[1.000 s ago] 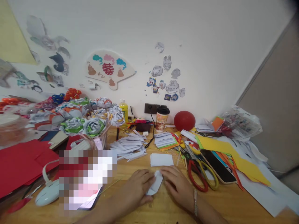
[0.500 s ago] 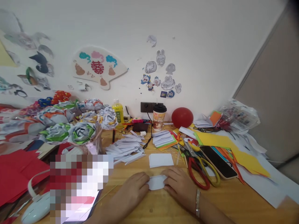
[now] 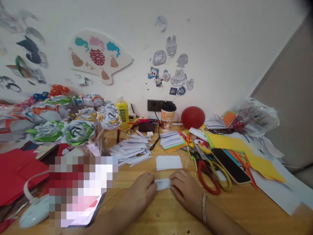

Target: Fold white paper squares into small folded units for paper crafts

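A small white sheet of paper (image 3: 163,184), with a fold running along it, lies on the wooden table between my hands. My left hand (image 3: 144,187) grips its left end with closed fingers. At the right end, my right hand (image 3: 183,186), with a bracelet at the wrist, pinches the paper too. Just beyond it rests a short stack of white paper rectangles (image 3: 169,162). Farther back on the left is a pile of folded white paper strips (image 3: 133,150). My fingertips partly hide both ends of the sheet.
To the right lie scissors (image 3: 210,178) with red and yellow handles and a black phone (image 3: 231,164). A lidded cup (image 3: 168,119), a red balloon (image 3: 193,117) and a yellow drink bottle (image 3: 122,111) stand by the wall. Paper flowers (image 3: 80,132) crowd the left, above red paper (image 3: 17,176).
The white paper between my hands now looks narrower, with a fold along its length. My hands stay at its two ends. The whole view has shifted slightly.
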`<state>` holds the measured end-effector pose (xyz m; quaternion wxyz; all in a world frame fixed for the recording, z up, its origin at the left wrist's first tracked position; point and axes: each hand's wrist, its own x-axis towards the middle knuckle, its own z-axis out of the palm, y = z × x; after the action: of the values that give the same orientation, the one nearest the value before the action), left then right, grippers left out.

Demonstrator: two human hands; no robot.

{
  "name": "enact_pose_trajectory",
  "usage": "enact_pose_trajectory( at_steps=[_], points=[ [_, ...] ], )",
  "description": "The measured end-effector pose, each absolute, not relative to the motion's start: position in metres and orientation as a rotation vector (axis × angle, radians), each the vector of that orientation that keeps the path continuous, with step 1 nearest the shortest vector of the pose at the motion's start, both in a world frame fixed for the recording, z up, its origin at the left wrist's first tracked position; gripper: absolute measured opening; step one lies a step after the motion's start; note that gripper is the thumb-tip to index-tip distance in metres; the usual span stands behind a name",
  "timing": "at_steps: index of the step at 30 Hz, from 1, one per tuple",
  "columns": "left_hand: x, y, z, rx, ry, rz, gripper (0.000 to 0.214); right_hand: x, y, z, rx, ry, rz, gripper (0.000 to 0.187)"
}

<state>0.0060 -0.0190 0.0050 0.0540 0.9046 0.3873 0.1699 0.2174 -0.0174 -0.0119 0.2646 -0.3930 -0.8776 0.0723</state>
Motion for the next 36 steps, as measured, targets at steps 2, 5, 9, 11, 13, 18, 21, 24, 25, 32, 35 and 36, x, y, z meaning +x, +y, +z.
enact_pose_trajectory(
  at_steps=[2,5,9,11,13,18,21,24,25,32,35,36],
  points=[
    [0.005,-0.018,-0.001,2.827,1.152,0.546,0.026,0.216,-0.017,-0.012,-1.102,-2.348,0.236,0.013],
    [0.007,-0.018,-0.006,2.752,1.186,0.586,0.025,0.215,-0.016,-0.011,-1.141,-2.318,0.298,0.010],
    [0.013,-0.019,-0.010,2.574,1.313,0.664,0.021,0.212,-0.017,-0.012,-1.287,-2.161,0.397,0.012],
    [0.017,-0.019,-0.009,2.506,1.395,0.674,0.017,0.210,-0.018,-0.013,-1.367,-2.070,0.429,0.014],
    [0.019,-0.018,-0.007,2.451,1.464,0.644,0.014,0.208,-0.019,-0.014,-1.417,-2.013,0.443,0.014],
    [0.019,-0.015,-0.001,2.319,1.569,0.578,0.010,0.209,-0.017,-0.017,-1.502,-1.969,0.464,0.015],
    [0.016,-0.013,-0.003,2.239,1.625,0.599,0.007,0.212,-0.014,-0.017,-1.548,-1.942,0.460,0.018],
    [0.012,-0.011,-0.006,2.239,1.601,0.629,0.015,0.213,-0.013,-0.015,-1.507,-2.007,0.468,0.015],
    [0.011,-0.011,-0.007,2.273,1.559,0.643,0.018,0.214,-0.013,-0.014,-1.461,-2.055,0.447,0.014],
    [0.003,-0.009,-0.012,2.940,1.103,0.705,0.018,0.221,-0.015,-0.014,-0.974,-2.408,0.003,0.012],
    [-0.002,-0.008,-0.010,3.116,0.966,0.522,0.015,0.225,-0.014,-0.014,-0.928,-2.447,-0.051,0.011],
    [-0.005,-0.008,-0.008,3.124,0.948,0.456,0.020,0.226,-0.014,-0.014,-0.919,-2.458,-0.068,0.012]
  ],
)
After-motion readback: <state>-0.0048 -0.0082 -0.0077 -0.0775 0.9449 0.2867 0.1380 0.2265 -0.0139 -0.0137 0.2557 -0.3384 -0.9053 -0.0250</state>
